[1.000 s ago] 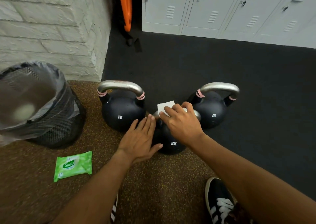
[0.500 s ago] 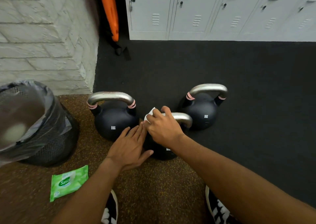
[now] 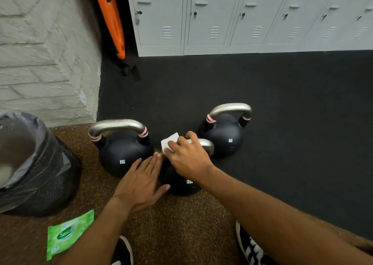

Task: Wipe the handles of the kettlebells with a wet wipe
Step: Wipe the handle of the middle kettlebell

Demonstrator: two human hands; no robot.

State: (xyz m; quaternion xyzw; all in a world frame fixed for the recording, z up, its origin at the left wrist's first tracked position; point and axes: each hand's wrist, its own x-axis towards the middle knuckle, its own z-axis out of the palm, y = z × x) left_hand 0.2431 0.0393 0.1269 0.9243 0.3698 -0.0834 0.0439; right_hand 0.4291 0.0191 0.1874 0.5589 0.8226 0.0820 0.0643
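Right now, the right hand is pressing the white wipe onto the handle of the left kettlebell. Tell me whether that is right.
Not right. The head view shows the right hand pressing the white wipe onto the handle of the middle kettlebell, the one nearest the person, not the left one.

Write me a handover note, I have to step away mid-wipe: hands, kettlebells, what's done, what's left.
Right grip holds the wipe on the handle of the middle kettlebell. Left grip, fingers straight, rests against that kettlebell. Left kettlebell and right kettlebell stand untouched beside it. The wipe pack lies near the bin.
Done: middle handle partly, at most.
Left: finish it, then the other two handles. Whether they were wiped does not show.
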